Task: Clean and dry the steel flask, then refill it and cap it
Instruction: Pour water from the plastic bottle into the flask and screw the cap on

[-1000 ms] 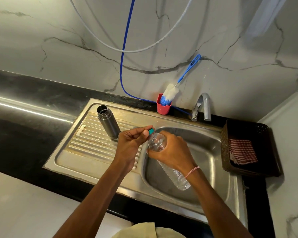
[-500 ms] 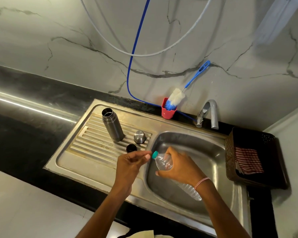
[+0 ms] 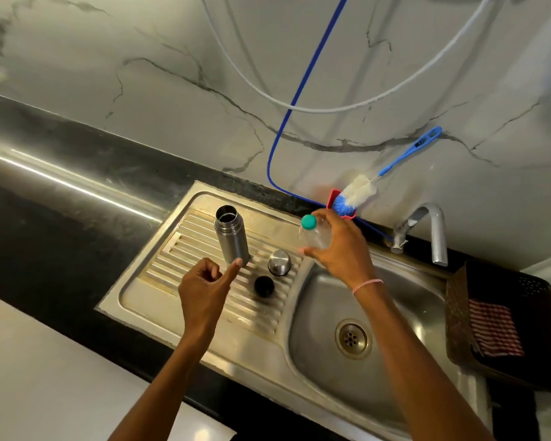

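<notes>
The steel flask (image 3: 231, 237) stands upright and uncapped on the ribbed drainboard (image 3: 172, 275). Its steel cup lid (image 3: 279, 262) and black stopper (image 3: 263, 286) lie just right of it on the drainboard. My left hand (image 3: 206, 289) hovers in front of the flask's base, fingers loosely curled and thumb out, holding nothing. My right hand (image 3: 337, 246) grips a clear plastic bottle (image 3: 314, 235) with a teal cap, held above the back edge of the drainboard, right of the flask.
A blue and white bottle brush (image 3: 360, 194) sits in a red holder (image 3: 333, 198) by the wall. The tap (image 3: 427, 230) overhangs the sink basin (image 3: 395, 313). A dark basket (image 3: 458, 313) with a red checked cloth (image 3: 493, 326) stands at the right. Blue and white hoses hang above.
My right hand has lifted the capped plastic bottle up and back from over the basin. My left hand has let go of the bottle's cap and moved left toward the flask.
</notes>
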`<state>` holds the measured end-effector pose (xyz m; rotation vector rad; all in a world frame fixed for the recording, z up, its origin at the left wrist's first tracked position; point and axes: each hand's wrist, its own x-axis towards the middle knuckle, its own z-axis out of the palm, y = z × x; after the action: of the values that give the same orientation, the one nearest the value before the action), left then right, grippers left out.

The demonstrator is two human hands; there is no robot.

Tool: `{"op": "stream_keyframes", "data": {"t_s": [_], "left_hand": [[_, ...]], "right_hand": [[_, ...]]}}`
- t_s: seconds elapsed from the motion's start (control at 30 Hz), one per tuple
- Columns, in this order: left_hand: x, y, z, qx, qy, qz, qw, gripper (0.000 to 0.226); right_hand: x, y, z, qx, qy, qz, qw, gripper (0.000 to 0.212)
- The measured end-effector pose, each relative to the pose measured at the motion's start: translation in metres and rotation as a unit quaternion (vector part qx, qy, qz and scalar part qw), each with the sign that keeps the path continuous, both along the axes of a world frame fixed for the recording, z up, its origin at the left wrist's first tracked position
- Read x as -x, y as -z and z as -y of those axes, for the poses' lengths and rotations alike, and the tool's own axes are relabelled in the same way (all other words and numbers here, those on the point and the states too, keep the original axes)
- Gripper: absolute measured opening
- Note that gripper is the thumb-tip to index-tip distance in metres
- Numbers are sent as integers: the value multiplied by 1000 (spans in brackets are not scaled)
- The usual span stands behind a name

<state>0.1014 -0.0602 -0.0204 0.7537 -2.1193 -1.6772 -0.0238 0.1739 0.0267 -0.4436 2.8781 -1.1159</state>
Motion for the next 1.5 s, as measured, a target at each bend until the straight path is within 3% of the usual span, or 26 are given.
{"op": "stream_keyframes", "data": {"t_s": [0.1,0.4,0.5,0.87,1.13,1.4,1.5], "left_hand": [[17,6,20,51,10,1,999,37],[71,25,58,142,96,53,984,97],[87,28,55,161,124,62,977,108],[106,44,51,196,116,47,973,73],[107,51,53,191,112,64,973,76],[108,52,54,190,118,74,972,79],[109,53,57,165,131,67,975,78]], "right_hand": [[25,4,24,37,17,-11,999,73],[73,33,85,143,58,-24,988,74],[87,41,110,127,43,-16,991,75],[121,84,176,7,-22,-29,999,79],[131,103,185,9,-11,-12,1000,78],[130,115,172,6,-7,46,999,100],[114,112,158,35,38,45,998,93]]}}
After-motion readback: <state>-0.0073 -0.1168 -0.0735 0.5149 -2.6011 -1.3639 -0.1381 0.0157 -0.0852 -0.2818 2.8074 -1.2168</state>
